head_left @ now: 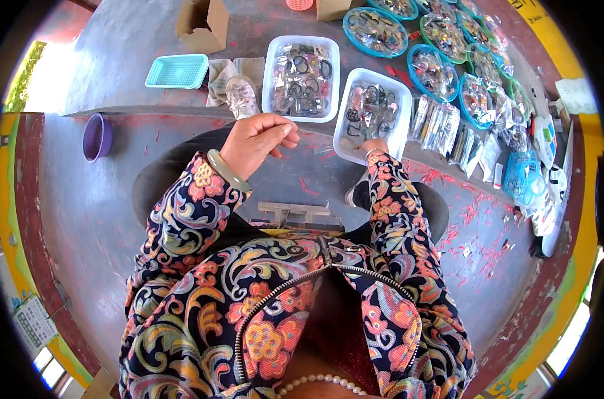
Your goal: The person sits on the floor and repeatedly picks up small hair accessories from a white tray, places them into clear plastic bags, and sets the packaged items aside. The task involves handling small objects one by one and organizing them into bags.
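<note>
Left hand (257, 142) is held closed, left of white rectangular plastic tub (403, 123); grip of right hand (376, 145) inside cannot be told.

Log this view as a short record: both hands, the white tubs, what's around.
Left hand: beside the left tub, fingers curled; grip unclear
Right hand: at the near end of the right tub; fingers partly hidden
Tub contents: dark loops among other small items
Upper right: blue and green baskets with clear packets
Left side: turquoise tray, purple bucket
</note>
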{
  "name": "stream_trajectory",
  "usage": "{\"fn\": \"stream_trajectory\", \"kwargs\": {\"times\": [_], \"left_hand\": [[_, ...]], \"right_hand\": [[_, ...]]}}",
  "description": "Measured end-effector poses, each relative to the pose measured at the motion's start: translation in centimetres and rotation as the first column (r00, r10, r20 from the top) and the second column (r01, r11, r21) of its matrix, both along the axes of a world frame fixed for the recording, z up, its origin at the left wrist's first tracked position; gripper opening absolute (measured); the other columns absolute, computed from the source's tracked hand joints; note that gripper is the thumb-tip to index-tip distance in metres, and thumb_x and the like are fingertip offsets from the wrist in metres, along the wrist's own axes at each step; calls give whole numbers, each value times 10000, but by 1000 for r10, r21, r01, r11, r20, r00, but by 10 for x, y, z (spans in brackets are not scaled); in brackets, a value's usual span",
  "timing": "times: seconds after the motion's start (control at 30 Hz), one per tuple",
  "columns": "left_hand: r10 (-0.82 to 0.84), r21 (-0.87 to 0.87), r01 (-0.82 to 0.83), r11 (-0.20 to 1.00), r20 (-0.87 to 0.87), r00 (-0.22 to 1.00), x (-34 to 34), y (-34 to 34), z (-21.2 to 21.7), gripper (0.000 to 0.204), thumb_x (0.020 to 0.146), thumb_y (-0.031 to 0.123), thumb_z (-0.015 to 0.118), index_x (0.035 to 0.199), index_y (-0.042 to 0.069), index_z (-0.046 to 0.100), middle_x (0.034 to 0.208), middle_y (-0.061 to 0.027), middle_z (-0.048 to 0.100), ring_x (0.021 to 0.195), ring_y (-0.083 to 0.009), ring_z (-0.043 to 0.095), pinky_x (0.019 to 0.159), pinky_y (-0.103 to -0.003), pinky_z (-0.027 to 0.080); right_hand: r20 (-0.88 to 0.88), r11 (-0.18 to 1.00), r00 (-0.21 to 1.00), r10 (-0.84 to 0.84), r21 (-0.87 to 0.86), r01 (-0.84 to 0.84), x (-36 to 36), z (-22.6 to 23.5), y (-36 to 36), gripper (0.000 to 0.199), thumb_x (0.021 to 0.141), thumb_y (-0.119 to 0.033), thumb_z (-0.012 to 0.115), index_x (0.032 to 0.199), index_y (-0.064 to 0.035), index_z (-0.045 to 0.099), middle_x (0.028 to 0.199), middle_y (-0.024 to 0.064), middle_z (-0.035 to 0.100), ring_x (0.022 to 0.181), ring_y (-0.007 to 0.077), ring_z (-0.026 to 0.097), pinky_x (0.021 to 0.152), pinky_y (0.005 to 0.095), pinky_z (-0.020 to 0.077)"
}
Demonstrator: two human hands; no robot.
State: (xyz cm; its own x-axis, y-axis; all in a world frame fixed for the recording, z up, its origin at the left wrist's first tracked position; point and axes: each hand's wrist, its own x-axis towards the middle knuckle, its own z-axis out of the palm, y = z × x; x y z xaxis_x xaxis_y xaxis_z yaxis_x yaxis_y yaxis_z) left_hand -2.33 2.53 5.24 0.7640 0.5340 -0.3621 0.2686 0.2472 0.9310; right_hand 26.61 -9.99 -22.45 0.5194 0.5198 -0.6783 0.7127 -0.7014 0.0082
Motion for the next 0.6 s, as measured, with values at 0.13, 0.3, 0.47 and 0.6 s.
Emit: {"fn": "stream_trajectory", "kwargs": {"times": [0.13,0.3,0.47,0.6], "left_hand": [[-1,6,1,1000,-25,1000,2,-1,-2,188,874,150,469,961,16,567,867,-51,607,788,-116,578,615,-215,440],[-2,10,2,1000,-38,999,2,-2,-3,187,872,151,470,962,19,569,865,-50,609,781,-117,581,611,-216,442],[-18,22,19,1000,-47,999,4,-2,-5,190,873,153,469,965,19,568,865,-52,611,776,-120,585,610,-217,443],[-7,34,9,999,-48,999,2,-2,-8,192,873,154,469,966,18,568,866,-54,612,779,-120,586,610,-219,446]], "right_hand": [[-139,953,945,-297,21,303,-1,-8,4,409,690,-338,596,956,-29,614,1047,152,572,987,292,540,822,341,433],[-88,901,900,-426,53,432,-16,8,9,517,596,-396,642,942,-12,613,1029,180,574,987,294,541,842,335,419],[-100,914,917,-386,93,395,-18,3,8,525,588,-393,651,943,-7,616,1027,182,577,997,275,542,844,333,421],[-220,942,924,-312,53,330,-10,-13,21,492,609,-367,655,974,-39,617,1062,162,567,1010,259,540,854,335,425]]}}
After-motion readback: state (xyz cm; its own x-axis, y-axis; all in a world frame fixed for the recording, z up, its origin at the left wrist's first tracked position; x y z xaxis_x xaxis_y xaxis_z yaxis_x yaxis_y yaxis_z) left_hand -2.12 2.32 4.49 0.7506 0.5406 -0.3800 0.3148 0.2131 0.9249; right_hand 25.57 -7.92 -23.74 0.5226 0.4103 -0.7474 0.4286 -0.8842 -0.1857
